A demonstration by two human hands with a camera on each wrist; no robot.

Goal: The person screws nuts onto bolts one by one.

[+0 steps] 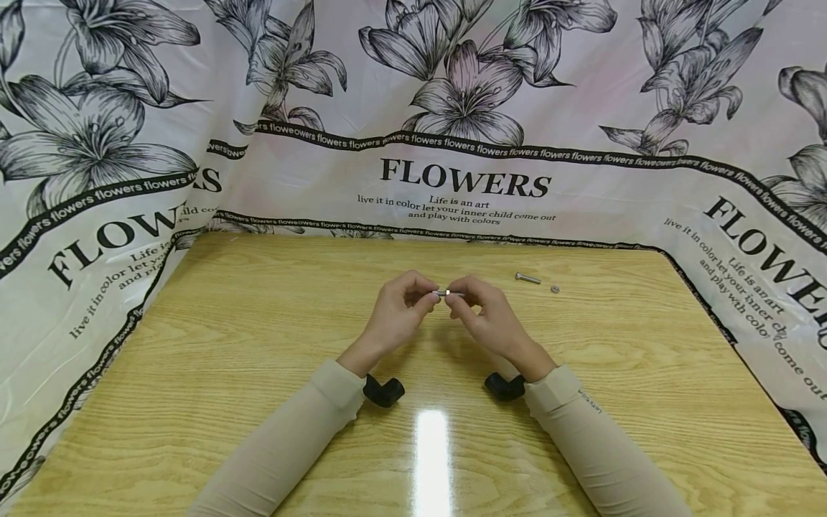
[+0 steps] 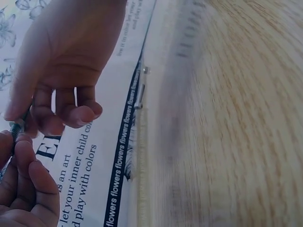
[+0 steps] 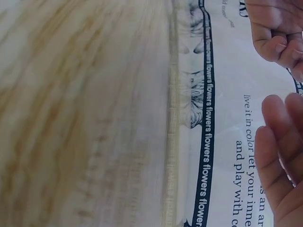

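Out over the table, my left hand (image 1: pixel 395 309) pinches one end of a small metal bolt (image 1: pixel 441 293) between thumb and fingers. From the other side, the thumb and fingertips of my right hand (image 1: pixel 489 316) pinch a small bright piece on the bolt that looks like a nut (image 1: pixel 448 292). The bolt lies roughly level between the two hands. In the left wrist view the bolt (image 2: pixel 17 128) shows dark between the fingertips, partly hidden by them. The right wrist view shows the fingers of my right hand (image 3: pixel 279 156) below my left hand (image 3: pixel 279 35); the bolt is out of sight there.
A second bolt (image 1: pixel 528 278) lies on the wooden table (image 1: pixel 271 337) beyond my right hand, with a loose nut (image 1: pixel 555 289) to its right. A flower-printed cloth (image 1: pixel 310 179) stands around the table's back and sides. Black wrist mounts (image 1: pixel 384 392) sit below both wrists.
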